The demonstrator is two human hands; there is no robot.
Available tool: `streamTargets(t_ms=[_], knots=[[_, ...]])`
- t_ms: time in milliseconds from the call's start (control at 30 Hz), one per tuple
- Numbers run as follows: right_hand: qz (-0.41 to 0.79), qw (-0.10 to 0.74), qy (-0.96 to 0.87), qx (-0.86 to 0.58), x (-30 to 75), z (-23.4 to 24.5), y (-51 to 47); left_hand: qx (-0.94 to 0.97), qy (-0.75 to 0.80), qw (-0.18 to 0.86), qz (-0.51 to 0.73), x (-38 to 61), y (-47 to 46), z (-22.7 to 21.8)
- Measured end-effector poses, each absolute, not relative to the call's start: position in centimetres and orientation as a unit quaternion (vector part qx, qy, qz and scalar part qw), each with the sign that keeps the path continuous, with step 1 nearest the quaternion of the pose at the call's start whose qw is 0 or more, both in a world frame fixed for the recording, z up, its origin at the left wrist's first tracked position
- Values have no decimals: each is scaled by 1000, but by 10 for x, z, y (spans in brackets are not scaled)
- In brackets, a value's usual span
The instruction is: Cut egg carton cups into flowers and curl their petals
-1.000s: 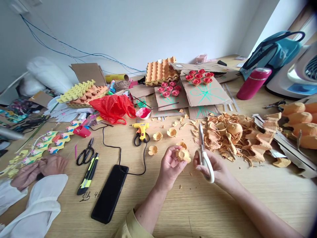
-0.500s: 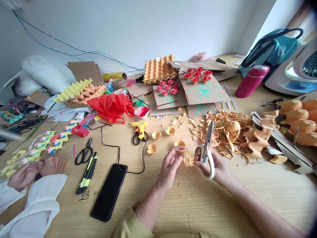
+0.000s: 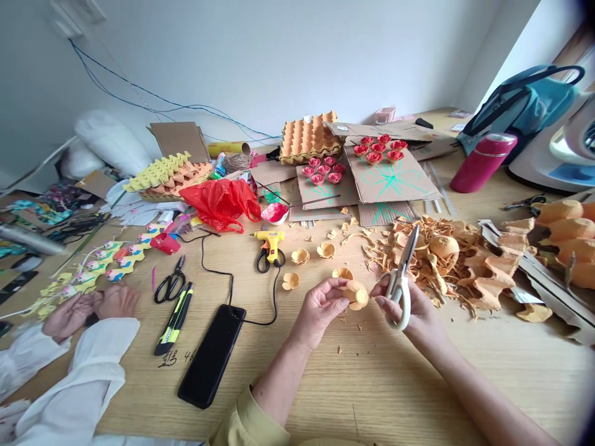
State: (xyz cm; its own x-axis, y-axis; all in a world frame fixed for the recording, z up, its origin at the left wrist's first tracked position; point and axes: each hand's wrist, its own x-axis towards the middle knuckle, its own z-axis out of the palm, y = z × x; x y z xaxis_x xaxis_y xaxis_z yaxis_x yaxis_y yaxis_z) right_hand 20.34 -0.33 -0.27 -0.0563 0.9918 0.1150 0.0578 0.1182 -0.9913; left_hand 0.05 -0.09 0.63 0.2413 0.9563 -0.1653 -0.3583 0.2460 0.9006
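Note:
My left hand [image 3: 320, 305] pinches a small orange egg-carton flower [image 3: 357, 295] just above the wooden table [image 3: 418, 384]. My right hand [image 3: 409, 303] grips white-handled scissors [image 3: 402, 279], blades closed and pointing up to the right, and its fingertips touch the flower's right side. Several finished orange paper cups [image 3: 300, 255] lie just beyond my hands. A heap of orange carton scraps [image 3: 441, 254] sits to the right of the scissors.
A black phone [image 3: 212, 355], utility knife [image 3: 173, 319], black scissors [image 3: 171, 285] and yellow glue gun [image 3: 270, 243] lie to the left. Another person's hands [image 3: 93, 305] in white sleeves rest at far left. Egg trays [image 3: 310, 135], cardboard with red flowers [image 3: 376, 162] and a pink bottle [image 3: 481, 163] stand behind.
The flower has been turned between my hands and my right fingertips now touch it. The scissors have tilted from upright toward the right. The camera view has shifted slightly.

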Motion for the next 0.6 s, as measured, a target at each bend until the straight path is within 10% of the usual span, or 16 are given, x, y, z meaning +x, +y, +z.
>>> streamTargets(t_ms=[367,600], knots=[[455,507,-556,-477,207,3,-6,737,554,119,369,-58,15,20],[412,466,-633,-460,206,-1,-12,797,571,-44,191,-48,22,6]])
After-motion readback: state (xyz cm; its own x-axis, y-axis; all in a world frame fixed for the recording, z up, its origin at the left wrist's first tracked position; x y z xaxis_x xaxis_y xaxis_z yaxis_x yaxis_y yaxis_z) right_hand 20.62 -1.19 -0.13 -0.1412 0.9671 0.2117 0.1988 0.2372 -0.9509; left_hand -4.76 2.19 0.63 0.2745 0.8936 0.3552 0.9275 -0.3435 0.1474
